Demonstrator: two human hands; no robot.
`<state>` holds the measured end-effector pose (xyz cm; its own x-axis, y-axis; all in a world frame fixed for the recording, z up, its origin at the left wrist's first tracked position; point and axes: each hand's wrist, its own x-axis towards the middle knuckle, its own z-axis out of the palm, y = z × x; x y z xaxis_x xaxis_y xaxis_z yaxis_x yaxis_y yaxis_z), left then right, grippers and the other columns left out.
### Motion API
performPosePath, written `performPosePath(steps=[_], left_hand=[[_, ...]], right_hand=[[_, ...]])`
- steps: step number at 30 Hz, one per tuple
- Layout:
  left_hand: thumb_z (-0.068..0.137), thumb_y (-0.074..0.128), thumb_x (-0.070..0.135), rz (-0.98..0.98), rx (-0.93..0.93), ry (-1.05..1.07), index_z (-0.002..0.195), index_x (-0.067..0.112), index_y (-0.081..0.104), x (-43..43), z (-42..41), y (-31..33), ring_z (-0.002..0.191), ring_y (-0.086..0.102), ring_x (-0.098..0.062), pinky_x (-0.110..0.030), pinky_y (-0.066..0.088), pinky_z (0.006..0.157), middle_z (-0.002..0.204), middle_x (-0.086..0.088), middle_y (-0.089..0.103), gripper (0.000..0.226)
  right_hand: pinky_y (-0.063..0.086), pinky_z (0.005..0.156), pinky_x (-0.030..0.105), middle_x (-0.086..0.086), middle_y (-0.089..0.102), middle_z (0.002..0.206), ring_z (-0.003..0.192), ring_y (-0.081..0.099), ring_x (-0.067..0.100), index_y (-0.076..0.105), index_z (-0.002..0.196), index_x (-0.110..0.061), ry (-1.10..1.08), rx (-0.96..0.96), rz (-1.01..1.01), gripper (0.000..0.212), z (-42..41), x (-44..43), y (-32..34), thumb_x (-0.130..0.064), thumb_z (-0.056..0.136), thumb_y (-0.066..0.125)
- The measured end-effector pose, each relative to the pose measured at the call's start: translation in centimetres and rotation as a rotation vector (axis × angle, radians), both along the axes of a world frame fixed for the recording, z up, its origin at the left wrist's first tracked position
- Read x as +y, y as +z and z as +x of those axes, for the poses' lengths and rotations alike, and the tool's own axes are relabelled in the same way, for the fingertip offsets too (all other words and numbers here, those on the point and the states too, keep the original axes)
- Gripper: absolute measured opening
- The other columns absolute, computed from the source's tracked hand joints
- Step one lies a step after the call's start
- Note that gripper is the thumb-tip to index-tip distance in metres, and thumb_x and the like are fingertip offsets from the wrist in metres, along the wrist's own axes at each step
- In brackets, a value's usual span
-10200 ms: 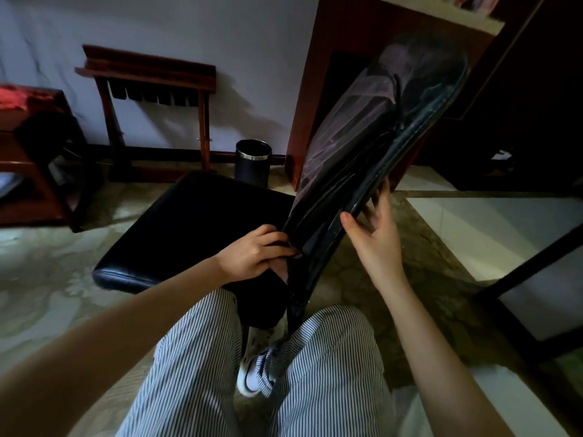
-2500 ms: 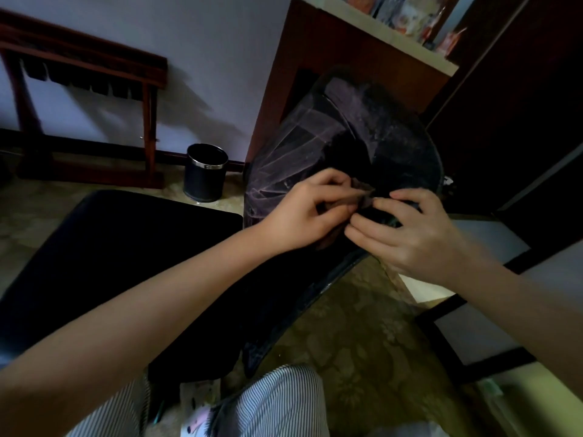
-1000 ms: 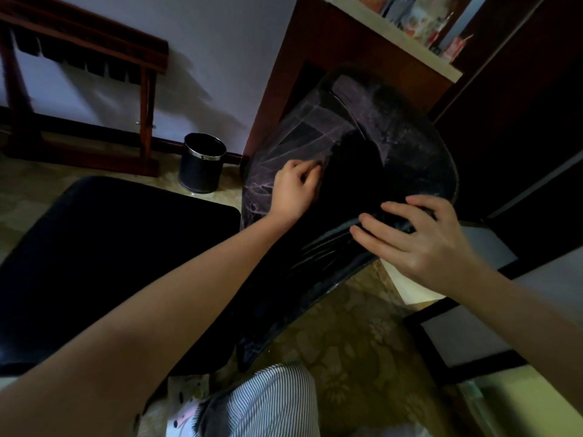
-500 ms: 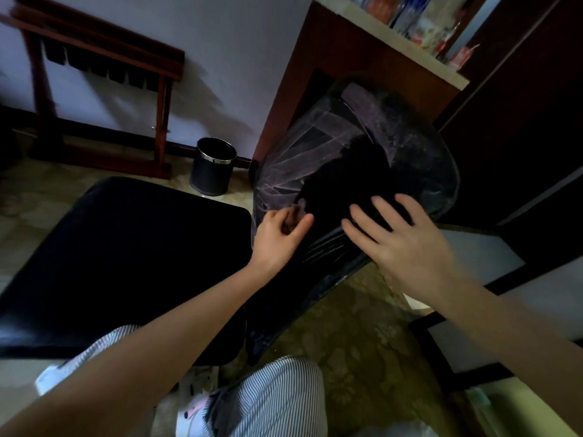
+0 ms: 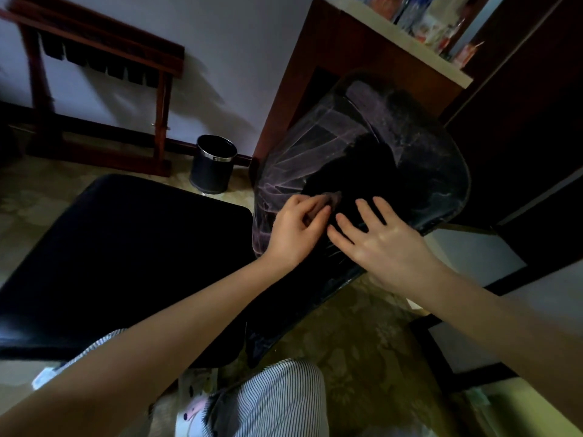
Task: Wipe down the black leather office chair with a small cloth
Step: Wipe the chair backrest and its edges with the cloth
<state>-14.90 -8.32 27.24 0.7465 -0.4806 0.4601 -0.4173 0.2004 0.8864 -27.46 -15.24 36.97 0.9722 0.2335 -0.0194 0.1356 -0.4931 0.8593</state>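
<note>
Left hand [image 5: 298, 230] fingers pinch cloth [image 5: 330, 197] on chair backrest [image 5: 426, 171] — centre wiped dark, rim dusty; right hand [image 5: 383, 247] fingers splayed flat, bracing; roughly midway.

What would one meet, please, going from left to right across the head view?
Rack → bin → left hand, pinching the cloth → right hand, flat on the backrest. The seat spans too widely to place.
</note>
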Motion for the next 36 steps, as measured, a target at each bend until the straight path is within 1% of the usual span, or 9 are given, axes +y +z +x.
performPosePath(steps=[4, 9, 11, 12, 19, 24, 27, 33, 36], left_hand=[[0.086, 0.055, 0.027, -0.046, -0.069, -0.014, 0.110, 0.008, 0.068, -2.7, 1.6, 0.9, 0.091, 0.060, -0.015, -0.024, 0.047, 0.081, 0.097, -0.006, 0.061, 0.033], [0.090, 0.057, 0.023, 0.002, 0.030, 0.035, 0.114, 0.009, 0.066, -6.6, 4.6, 0.4, 0.095, 0.059, -0.021, -0.030, 0.045, 0.086, 0.098, -0.010, 0.061, 0.029], [0.091, 0.057, 0.022, 0.050, 0.072, 0.062, 0.115, 0.009, 0.065, -7.6, 5.7, -0.4, 0.096, 0.059, -0.023, -0.029, 0.043, 0.086, 0.100, -0.011, 0.061, 0.029], [0.091, 0.056, 0.023, 0.070, 0.081, 0.075, 0.115, 0.009, 0.065, -7.9, 6.1, -0.9, 0.096, 0.059, -0.024, -0.028, 0.043, 0.086, 0.101, -0.012, 0.061, 0.029], [0.093, 0.051, 0.029, 0.225, 0.188, 0.079, 0.119, 0.011, 0.063, -7.0, 7.9, -5.4, 0.106, 0.057, -0.026, -0.022, 0.038, 0.085, 0.111, -0.016, 0.060, 0.034], [0.095, 0.050, 0.020, 0.272, 0.307, 0.071, 0.122, 0.008, 0.060, -3.7, 6.0, -8.4, 0.110, 0.054, -0.024, -0.014, 0.032, 0.083, 0.111, -0.017, 0.059, 0.031], [0.094, 0.051, 0.019, 0.260, 0.359, 0.062, 0.122, 0.010, 0.061, -1.6, 4.0, -8.7, 0.108, 0.055, -0.022, -0.015, 0.033, 0.085, 0.110, -0.014, 0.058, 0.030], [0.091, 0.056, 0.015, 0.159, 0.287, 0.031, 0.111, 0.010, 0.067, 0.7, 0.8, -5.3, 0.103, 0.057, -0.020, -0.028, 0.041, 0.094, 0.099, -0.001, 0.057, 0.024], [0.091, 0.057, 0.017, 0.073, 0.172, -0.014, 0.113, 0.012, 0.066, 0.1, 0.2, -2.6, 0.100, 0.057, -0.014, -0.024, 0.042, 0.091, 0.096, 0.006, 0.053, 0.025]], right_hand=[[0.048, 0.088, 0.056, 0.017, 0.068, 0.108, 0.099, 0.062, 0.045, 0.068, 0.111, -0.006, -0.007, 0.005, 0.018, 0.053, 0.0, -0.5, -0.4, -0.015, 0.059, 0.075], [0.049, 0.088, 0.055, 0.015, 0.068, 0.110, 0.100, 0.062, 0.043, 0.067, 0.114, -0.009, 0.006, -0.002, -0.006, 0.041, -0.1, -0.9, -0.5, -0.009, 0.081, 0.043], [0.048, 0.088, 0.055, 0.015, 0.067, 0.111, 0.100, 0.062, 0.043, 0.066, 0.115, -0.008, 0.013, -0.007, -0.024, 0.049, -0.2, -1.2, -0.5, -0.004, 0.091, 0.024], [0.048, 0.088, 0.055, 0.015, 0.067, 0.112, 0.101, 0.062, 0.043, 0.065, 0.116, -0.008, 0.016, -0.002, -0.038, 0.051, -0.2, -1.2, -0.4, -0.004, 0.091, 0.021], [0.048, 0.088, 0.054, 0.015, 0.067, 0.114, 0.101, 0.062, 0.042, 0.066, 0.117, -0.008, 0.074, -0.007, -0.049, 0.042, -0.1, -1.5, -0.3, -0.006, 0.082, 0.042], [0.050, 0.085, 0.053, 0.014, 0.068, 0.111, 0.099, 0.064, 0.041, 0.068, 0.114, -0.008, 0.103, -0.013, -0.051, 0.045, 0.1, -1.4, -0.2, -0.008, 0.074, 0.047], [0.050, 0.084, 0.054, 0.014, 0.069, 0.110, 0.097, 0.064, 0.041, 0.068, 0.113, -0.008, 0.116, -0.022, -0.051, 0.045, 0.1, -1.4, -0.3, -0.008, 0.068, 0.063], [0.049, 0.085, 0.055, 0.015, 0.068, 0.110, 0.098, 0.064, 0.042, 0.068, 0.114, -0.007, 0.116, -0.034, -0.037, 0.046, 0.0, -1.3, -0.2, -0.007, 0.069, 0.058], [0.049, 0.086, 0.054, 0.015, 0.068, 0.111, 0.098, 0.064, 0.041, 0.068, 0.114, -0.008, 0.106, -0.032, -0.048, 0.045, 0.1, -1.2, -0.3, -0.009, 0.070, 0.058]])
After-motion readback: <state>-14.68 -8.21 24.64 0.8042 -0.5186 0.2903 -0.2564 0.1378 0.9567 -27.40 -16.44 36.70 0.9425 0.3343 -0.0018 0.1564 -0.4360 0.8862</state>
